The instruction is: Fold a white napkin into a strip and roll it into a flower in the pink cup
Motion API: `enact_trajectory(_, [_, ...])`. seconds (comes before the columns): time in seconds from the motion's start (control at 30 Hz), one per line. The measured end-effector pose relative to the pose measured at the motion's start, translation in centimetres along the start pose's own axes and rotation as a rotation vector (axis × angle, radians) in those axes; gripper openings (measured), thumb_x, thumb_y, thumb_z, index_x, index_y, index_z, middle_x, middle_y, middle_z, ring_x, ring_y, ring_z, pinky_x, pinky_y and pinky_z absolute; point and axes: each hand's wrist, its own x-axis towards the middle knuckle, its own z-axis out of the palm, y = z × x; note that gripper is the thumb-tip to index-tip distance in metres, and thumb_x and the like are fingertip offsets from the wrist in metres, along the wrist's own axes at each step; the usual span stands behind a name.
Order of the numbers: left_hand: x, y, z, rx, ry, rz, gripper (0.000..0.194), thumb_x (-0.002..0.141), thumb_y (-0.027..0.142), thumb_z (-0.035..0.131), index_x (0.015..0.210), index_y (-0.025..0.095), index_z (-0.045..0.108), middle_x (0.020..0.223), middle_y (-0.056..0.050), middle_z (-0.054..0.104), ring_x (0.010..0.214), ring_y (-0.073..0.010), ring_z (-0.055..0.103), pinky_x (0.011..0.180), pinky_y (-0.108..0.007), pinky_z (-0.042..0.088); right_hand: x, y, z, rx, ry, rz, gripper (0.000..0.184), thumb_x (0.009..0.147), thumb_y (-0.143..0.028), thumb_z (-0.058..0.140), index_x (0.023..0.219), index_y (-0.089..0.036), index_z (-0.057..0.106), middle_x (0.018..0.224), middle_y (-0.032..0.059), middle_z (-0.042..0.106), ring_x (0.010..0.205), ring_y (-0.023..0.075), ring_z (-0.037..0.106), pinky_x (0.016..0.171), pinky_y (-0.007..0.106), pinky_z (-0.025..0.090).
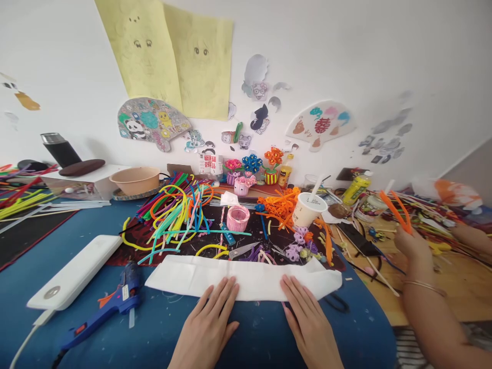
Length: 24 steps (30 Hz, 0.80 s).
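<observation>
A long folded strip of white paper or thin cloth [253,279] lies across the front of the blue table; I cannot tell which material it is. My left hand [215,318] rests flat on its near edge, fingers stretched out. To the right, my right hand [307,312] presses down the same way, its fingers also straight. Just beyond the strip are scissors [244,250], partly covered, and purple pipe-cleaner flowers [295,248]. A small pink pot [237,218] stands behind the scissors.
Left of my hands lie a blue glue gun [115,305] and a white power bank [75,274]. Behind are coloured pipe cleaners [180,205], orange ones [279,207] and a paper cup [308,209]. At right, another person's hand [413,246] holds orange pipe cleaners [397,211].
</observation>
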Motion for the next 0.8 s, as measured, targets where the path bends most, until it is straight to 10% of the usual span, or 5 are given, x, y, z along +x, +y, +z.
enact_trajectory(0.8, [-4.5,-4.1,-0.2,0.089,0.030,-0.284,0.062,0.100,0.041,0.031,0.156,0.018,0.016,0.145,-0.010,0.052,0.127,-0.0242,0.055,0.101,-0.038,0.047,-4.1,3.6,0.8,-0.007,0.044,0.302,0.056,0.103,-0.040,0.027,0.155,-0.022,0.021,0.151,0.0053,0.042,0.137,0.0243,0.041,0.111,0.044,0.033])
